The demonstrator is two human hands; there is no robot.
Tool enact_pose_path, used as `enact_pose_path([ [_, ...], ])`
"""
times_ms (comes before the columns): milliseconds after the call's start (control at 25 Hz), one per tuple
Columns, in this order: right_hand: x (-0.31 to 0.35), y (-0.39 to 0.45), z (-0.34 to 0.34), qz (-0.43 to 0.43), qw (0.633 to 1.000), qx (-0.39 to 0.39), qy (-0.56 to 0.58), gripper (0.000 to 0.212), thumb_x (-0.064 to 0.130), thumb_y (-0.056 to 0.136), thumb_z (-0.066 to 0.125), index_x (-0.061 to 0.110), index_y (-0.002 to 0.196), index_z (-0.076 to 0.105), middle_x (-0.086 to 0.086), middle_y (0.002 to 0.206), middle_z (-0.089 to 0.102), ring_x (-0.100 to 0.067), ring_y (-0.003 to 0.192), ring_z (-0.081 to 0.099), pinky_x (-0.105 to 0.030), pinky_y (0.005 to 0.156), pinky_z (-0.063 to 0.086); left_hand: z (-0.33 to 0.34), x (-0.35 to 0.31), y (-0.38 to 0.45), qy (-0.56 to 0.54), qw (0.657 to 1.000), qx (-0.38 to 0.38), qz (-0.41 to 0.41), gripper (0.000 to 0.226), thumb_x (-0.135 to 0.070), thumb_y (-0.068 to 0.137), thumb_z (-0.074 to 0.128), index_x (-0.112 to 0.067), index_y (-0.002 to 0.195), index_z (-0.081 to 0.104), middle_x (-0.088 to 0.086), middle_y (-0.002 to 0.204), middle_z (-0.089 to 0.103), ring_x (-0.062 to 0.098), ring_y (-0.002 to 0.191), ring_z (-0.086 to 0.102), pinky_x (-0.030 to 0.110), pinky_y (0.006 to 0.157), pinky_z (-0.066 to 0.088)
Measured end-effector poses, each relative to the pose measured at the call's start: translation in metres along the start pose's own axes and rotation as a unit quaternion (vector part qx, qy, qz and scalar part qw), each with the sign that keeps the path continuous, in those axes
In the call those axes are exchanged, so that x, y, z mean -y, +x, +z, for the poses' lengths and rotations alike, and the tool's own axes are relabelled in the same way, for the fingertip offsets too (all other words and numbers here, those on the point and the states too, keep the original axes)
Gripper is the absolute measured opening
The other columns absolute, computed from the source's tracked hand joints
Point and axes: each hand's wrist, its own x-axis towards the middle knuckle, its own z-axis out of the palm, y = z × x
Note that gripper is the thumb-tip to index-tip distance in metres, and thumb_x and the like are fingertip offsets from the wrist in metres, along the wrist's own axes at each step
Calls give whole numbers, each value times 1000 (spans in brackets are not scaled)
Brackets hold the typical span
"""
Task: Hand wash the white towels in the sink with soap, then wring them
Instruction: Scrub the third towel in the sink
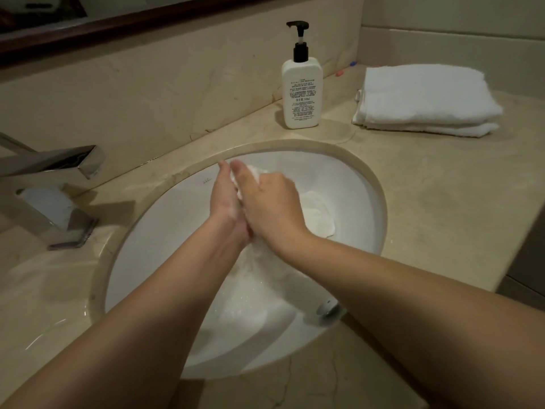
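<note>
A wet white towel [317, 215] hangs between my two hands over the round white sink [354, 184], its lower part trailing into soapy water. My left hand [225, 199] lies flat against the towel's left side, fingers straight and pointing away from me. My right hand [272, 203] grips the towel from the right, fingers curled round the bunched cloth. A bit of cloth pokes out above the fingertips. Foam covers the basin bottom below my wrists.
A white pump soap bottle [300, 93] stands on the beige marble counter [442, 202] behind the sink. Folded white towels [427, 100] lie at the back right. A chrome faucet [50, 184] sits at the left. A metal drain fitting [326, 308] shows on the basin's near right wall.
</note>
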Motion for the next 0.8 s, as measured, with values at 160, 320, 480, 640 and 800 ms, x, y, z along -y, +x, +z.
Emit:
enact_pose_path([
  [160,-4,20,-12,77,995,-62,31,61,59,101,43,15,58,48,-5,65,58,-27,71,60,-34,65,40,10,0,-15,32,997,46,-54,83,-76,96,36,-7,132,66,21,124,70,32,101,72,38,86,55],
  [320,-2,1,1,-18,999,23,-41,63,61,100,40,18,54,48,-5,61,57,-28,69,61,-37,64,42,7,-2,-21,17,1000,5,-3,78,-64,103,29,-4,151,41,31,142,53,38,122,62,47,108,42],
  [480,-9,24,-11,60,997,-45,15,62,59,101,42,16,56,45,-4,62,54,-26,68,57,-33,65,39,10,-1,-18,19,998,25,-50,78,-77,93,41,-6,109,70,16,96,77,30,89,75,38,91,56],
  [640,-4,4,-4,-4,999,5,-36,62,59,101,41,20,53,45,-1,57,52,-27,67,57,-33,63,35,0,2,-7,46,999,14,-16,64,-70,100,32,-13,95,62,4,67,74,15,65,73,24,66,57],
  [800,-9,18,-11,47,998,-51,12,64,59,101,41,14,56,49,-5,62,56,-27,67,58,-35,62,40,7,1,-10,20,998,21,-54,80,-78,93,39,-6,100,74,17,97,77,30,92,74,36,87,57],
])
